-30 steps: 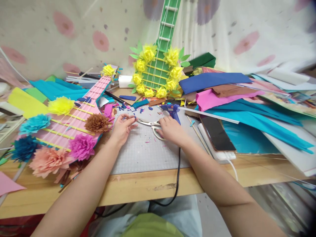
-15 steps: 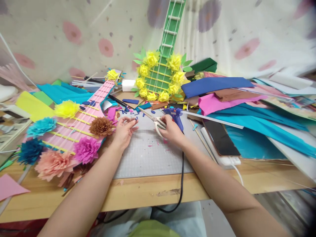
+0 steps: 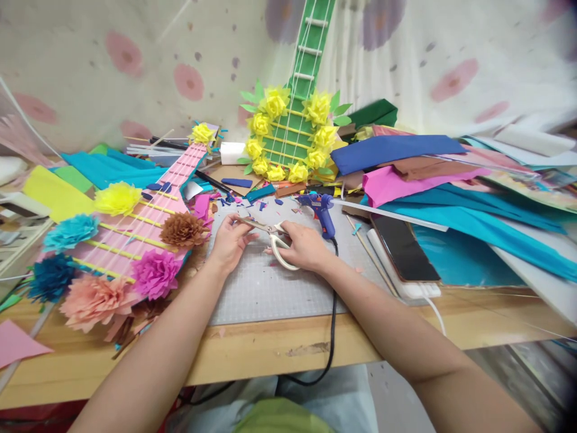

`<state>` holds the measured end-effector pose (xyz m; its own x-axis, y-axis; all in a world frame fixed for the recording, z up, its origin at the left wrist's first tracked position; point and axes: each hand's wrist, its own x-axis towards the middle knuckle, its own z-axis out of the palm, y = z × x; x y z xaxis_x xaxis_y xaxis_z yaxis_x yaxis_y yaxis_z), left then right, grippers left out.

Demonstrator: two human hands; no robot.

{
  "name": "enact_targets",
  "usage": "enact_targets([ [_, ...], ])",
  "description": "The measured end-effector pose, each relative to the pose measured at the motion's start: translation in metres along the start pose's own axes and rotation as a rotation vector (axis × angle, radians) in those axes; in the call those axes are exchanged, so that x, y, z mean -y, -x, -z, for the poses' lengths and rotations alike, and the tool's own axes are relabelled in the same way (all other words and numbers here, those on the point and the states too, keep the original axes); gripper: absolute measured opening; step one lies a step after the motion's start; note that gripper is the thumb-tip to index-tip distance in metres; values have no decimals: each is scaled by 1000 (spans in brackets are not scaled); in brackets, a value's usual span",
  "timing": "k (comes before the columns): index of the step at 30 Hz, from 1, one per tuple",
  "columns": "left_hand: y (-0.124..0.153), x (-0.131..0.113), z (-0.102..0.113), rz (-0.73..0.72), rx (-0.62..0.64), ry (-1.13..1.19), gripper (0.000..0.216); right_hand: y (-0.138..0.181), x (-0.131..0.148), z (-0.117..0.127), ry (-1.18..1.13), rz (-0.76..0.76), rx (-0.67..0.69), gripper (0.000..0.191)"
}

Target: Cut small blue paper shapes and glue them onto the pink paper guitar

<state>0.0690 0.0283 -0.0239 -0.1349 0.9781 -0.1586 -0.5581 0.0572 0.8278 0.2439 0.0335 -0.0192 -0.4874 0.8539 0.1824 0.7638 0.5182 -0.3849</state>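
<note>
White-handled scissors (image 3: 282, 251) are in my right hand (image 3: 304, 245), its fingers closed around the handles. Their blades (image 3: 253, 224) point left and reach the fingertips of my left hand (image 3: 229, 242). The left thumb and fingers are pinched together over the grey cutting mat (image 3: 270, 294). What they pinch is mostly hidden by the fingers and blades; it looks like a small piece of blue paper. Blue paper scraps (image 3: 262, 205) lie on the mat beyond my hands. Left of my left hand lies a pink paper guitar (image 3: 124, 243) trimmed with paper flowers.
A blue glue gun (image 3: 321, 213) rests right of the scissors, its black cord (image 3: 332, 331) running over the table edge. A green guitar (image 3: 288, 141) with yellow flowers stands behind. Further right are a phone (image 3: 404, 249) and piled coloured paper (image 3: 469, 207).
The scissors have swung from pointing up and left to pointing left, and their blades now meet my left fingertips. My right hand has turned and shifted slightly left.
</note>
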Motion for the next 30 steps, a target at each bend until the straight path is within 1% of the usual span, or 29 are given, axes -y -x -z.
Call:
enact_targets([
  [7, -2, 3, 3, -7, -5, -19, 32, 1, 2, 1, 49, -50, 18, 42],
  [17, -2, 2, 3, 4, -31, -28, 33, 2, 6, 2, 126, -42, 3, 46],
  [24, -2, 3, 0, -5, -68, -21, 34, 2, 7, -2, 119, -45, 5, 46],
  [30, -3, 4, 2, -9, -35, -15, 35, 2, 7, -3, 107, -60, -8, 48],
])
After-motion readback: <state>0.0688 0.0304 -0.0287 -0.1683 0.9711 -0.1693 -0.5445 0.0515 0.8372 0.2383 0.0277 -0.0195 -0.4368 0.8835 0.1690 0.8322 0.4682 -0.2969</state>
